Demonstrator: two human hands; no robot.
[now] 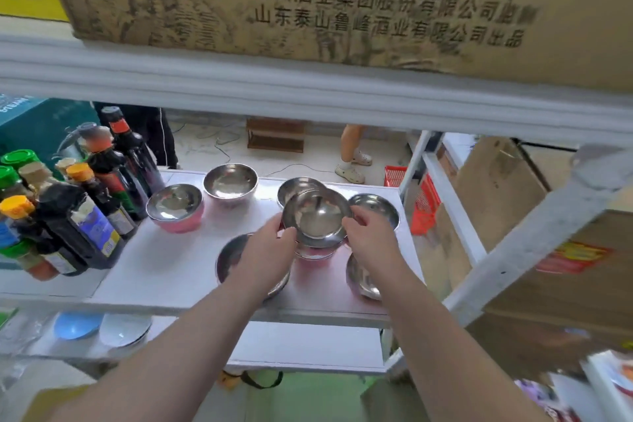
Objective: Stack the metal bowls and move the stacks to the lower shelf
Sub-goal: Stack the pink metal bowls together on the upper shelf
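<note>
Several metal bowls stand on the white middle shelf. Between both hands is a tilted metal bowl, held just above a small stack with a pink-sided bowl. My left hand grips its left rim and my right hand its right rim. Two pink-sided bowls sit further left, one at mid-left and one at the back. Other bowls lie behind the held one, at the right, under my left hand and under my right wrist. The lower shelf shows below.
Dark sauce bottles crowd the shelf's left end. A large cardboard box sits on the shelf above. A blue bowl and a white bowl rest on the lower shelf's left. Red baskets and a person's legs are beyond.
</note>
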